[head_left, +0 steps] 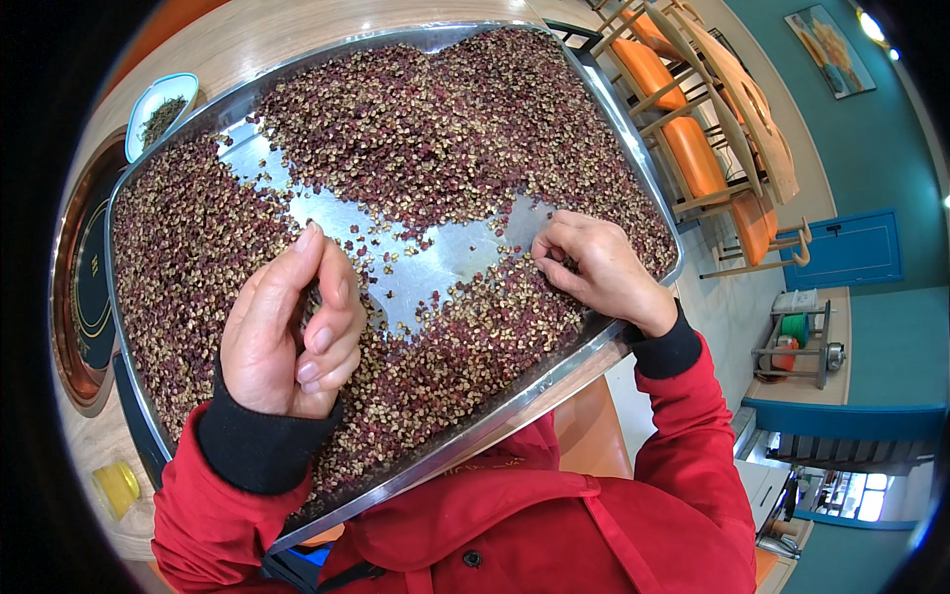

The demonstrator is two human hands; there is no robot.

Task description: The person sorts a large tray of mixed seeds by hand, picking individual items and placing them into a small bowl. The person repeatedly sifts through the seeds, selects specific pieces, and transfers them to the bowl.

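Observation:
A large rectangular metal tray (460, 256) lies before me, spread with dried Sichuan peppercorns (445, 126) in dark red and pale tan. Bare metal shows in a band across its middle. Above the left part of the tray, my left hand (293, 327) is raised with its fingers loosely curled; its palm is mostly hidden, so whatever it may hold cannot be made out. My right hand (594, 260) is at the peppercorns on the tray's right side, thumb and forefinger drawn close together. Any small piece between those fingertips is hidden from view.
A white dish with a blue rim (184, 85) holds dark bits beside the tray's upper left. Left of the tray are a round copper-rimmed tray (67, 356) and a cup of yellow liquid (116, 490). Orange-seated chairs (694, 156) stand beyond the wooden tabletop (297, 37).

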